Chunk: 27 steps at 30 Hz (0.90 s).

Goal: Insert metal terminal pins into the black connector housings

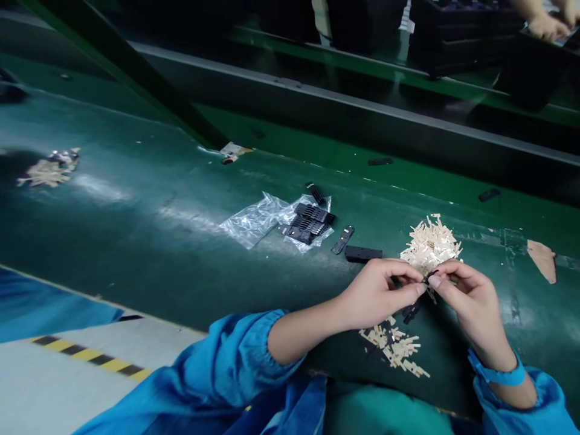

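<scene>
My left hand (378,293) and my right hand (469,296) meet in front of me, fingertips pinched on a small black piece (426,279) whose kind I cannot make out. Right behind them rises a heap of cream-coloured flat strips (430,241). Below my left hand lies a looser spread of similar strips (399,347) with small dark bits among them. Partly hidden under the fingers is another black part (411,312). A black block with small holes (363,254) rests just left of my hands, and a slim black part (343,240) lies beside it.
Several black ribbed parts (308,223) lie on a clear plastic bag (256,220) on the green table (181,266). Another strip pile (48,171) is at far left. A green post (136,78) stands behind. Another person's hands (548,27) show at top right.
</scene>
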Motion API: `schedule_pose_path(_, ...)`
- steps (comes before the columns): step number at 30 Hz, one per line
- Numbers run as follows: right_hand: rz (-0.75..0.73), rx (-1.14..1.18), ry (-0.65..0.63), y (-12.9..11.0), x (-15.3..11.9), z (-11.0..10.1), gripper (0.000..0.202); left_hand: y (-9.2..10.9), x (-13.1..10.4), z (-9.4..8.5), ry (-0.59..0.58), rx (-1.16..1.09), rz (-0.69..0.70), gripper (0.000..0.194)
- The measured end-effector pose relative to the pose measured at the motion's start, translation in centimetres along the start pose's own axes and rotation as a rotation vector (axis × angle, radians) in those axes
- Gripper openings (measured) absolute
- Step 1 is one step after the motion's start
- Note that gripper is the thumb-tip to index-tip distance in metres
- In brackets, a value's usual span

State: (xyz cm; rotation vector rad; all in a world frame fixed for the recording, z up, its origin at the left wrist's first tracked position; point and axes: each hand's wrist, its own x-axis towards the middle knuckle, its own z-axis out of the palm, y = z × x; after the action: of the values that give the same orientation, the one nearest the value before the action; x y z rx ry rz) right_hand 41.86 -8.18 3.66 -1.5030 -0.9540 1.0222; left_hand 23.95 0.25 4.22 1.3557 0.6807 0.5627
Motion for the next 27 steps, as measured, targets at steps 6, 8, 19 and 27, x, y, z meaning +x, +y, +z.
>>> schedule_pose_path(6,-0.024,0.024,0.001,0.1,0.0,-0.1,0.008,0.1,0.0,0.1,-0.02,-0.01,-0.046,0.018)
schedule_pose_path(8,-0.03,0.036,-0.008,-0.1,-0.1,-0.1,0.009,0.1,0.1,0.0,-0.04,-0.048,-0.103,0.025)
schedule_pose_path(19,0.225,0.321,-0.254,-1.3,-0.5,0.9,0.022,-0.2,0.6,-0.4,-0.254,-0.286,-0.299,0.052)
schedule_pose_path(27,0.321,0.338,-0.098,0.0,-0.6,0.3,0.028,2.8,0.2,-4.5,-0.002,0.296,0.056,0.03)
